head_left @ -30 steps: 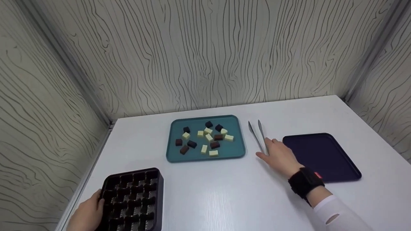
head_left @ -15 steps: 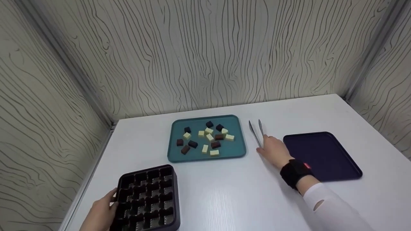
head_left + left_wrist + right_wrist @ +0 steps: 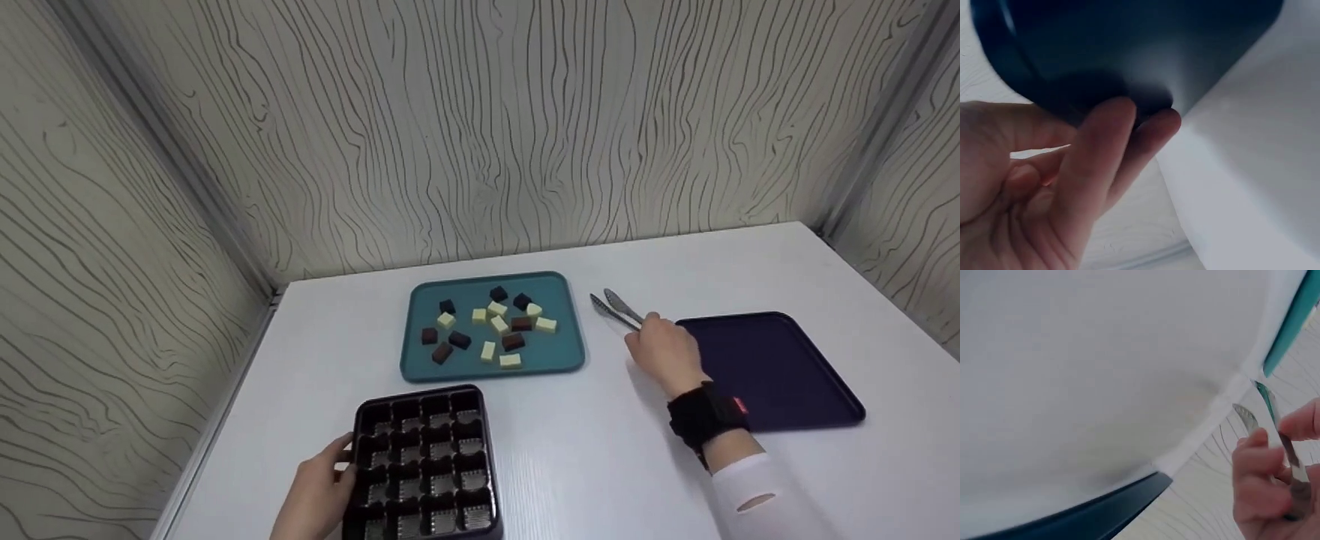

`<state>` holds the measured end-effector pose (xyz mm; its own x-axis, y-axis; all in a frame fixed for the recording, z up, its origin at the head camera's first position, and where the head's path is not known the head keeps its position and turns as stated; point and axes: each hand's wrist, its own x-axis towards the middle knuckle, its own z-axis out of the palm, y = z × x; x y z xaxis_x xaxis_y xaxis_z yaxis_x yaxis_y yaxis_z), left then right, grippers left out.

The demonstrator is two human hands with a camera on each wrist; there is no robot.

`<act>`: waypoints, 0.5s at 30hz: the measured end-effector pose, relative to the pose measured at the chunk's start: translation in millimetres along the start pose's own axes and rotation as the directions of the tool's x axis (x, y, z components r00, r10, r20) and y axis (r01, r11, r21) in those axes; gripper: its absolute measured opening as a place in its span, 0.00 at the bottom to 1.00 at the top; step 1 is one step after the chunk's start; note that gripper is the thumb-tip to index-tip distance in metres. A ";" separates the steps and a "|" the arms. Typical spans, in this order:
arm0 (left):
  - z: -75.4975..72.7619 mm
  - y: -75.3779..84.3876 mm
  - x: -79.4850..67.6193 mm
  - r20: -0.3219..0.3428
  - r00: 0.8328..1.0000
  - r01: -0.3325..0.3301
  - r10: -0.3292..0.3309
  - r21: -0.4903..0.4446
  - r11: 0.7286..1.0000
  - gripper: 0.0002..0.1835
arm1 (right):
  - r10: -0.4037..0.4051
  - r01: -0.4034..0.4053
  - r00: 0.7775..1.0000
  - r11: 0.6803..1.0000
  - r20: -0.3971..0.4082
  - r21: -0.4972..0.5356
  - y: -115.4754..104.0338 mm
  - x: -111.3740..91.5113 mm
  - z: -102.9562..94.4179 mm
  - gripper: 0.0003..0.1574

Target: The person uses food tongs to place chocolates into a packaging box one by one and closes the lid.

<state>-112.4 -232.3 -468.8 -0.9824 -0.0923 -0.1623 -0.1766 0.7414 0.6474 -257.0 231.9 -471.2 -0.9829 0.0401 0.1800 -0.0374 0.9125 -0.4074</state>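
While my left grip (image 3: 316, 489) pinches a dark, rectangular, compartmented box (image 3: 425, 469), my right grip (image 3: 664, 351) clasps silvery metal tongs (image 3: 617, 303)

Your tongs (image 3: 618, 301) look like shiny metal, roughened at the tips. You've got a smooth box (image 3: 1145, 39) with a soft sheen; its insert (image 3: 424, 466) reads as thin, glossy plastic. Teal tray (image 3: 555, 352), navy tray (image 3: 769, 367): matt, plastic-looking. Your desk (image 3: 570, 465): smooth, faintly glossy. Your sleeve (image 3: 765, 495) and wristband (image 3: 699, 420): cloth. Back wall (image 3: 450, 135): wood-grain pattern, low sheen.
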 end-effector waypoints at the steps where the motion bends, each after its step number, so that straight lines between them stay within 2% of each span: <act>1: 3.7 4.3 1.1 0.003 1.000 -0.004 0.004 -0.011 1.000 0.29 | 0.013 -0.013 1.000 1.000 -0.014 -0.001 0.0 -0.8 -2.8 0.17; 7: 25.7 28.0 7.3 0.017 0.999 -0.026 0.027 -0.092 0.995 0.28 | 0.037 -0.034 0.998 0.998 -0.050 0.054 -8.3 -12.0 -19.0 0.23; 11: 47.3 44.0 10.5 0.002 0.999 -0.045 0.046 -0.166 0.985 0.27 | -0.018 0.021 0.997 0.998 -0.070 0.052 -18.4 -18.3 -27.1 0.29; 15: 64.4 58.1 17.8 -0.012 0.998 -0.061 0.060 -0.219 0.974 0.23 | -0.089 0.093 0.991 0.995 -0.102 0.033 -25.3 -19.0 -31.3 0.27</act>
<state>-136.2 -148.1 -482.0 -0.9919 -0.0552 -0.1143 -0.1250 0.5817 0.8037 -231.8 220.8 -436.3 -0.9519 0.0002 0.3063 -0.1343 0.8985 -0.4179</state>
